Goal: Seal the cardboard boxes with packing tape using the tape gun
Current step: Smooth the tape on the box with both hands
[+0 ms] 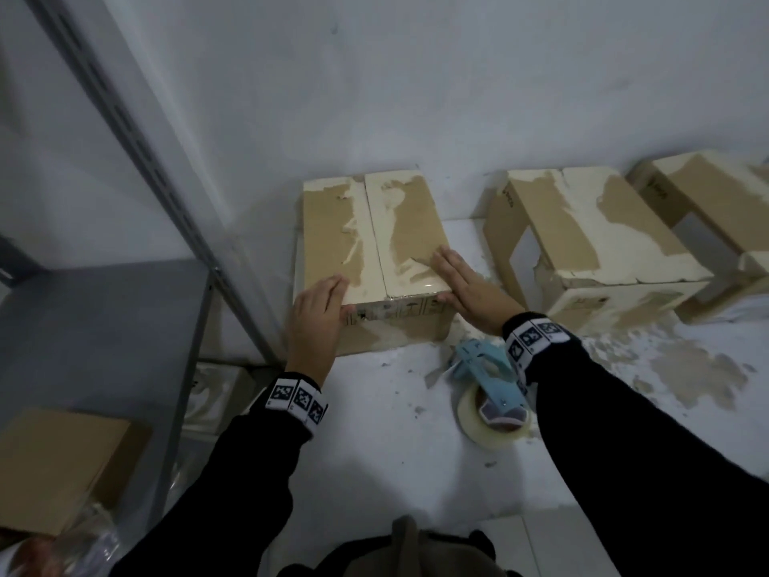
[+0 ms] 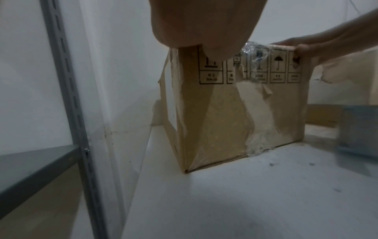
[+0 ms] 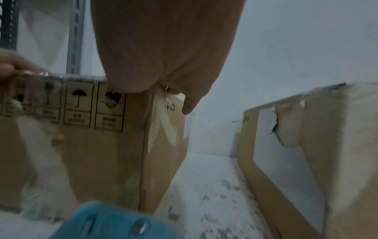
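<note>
both hands (image 1: 316,310) flat on box (image 1: 374,226) | tape gun (image 1: 491,381) idle | wrists: handling symbols (image 2: 276,64)

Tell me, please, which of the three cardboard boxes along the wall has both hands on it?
The leftmost box, beside the metal shelf post. The left hand and right hand lie flat on its top near corners; the other two boxes are untouched.

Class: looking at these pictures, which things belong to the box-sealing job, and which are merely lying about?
Job: near box under left hand and right hand; tape gun; two more boxes.

Lying about: metal shelf; carton below it.
</note>
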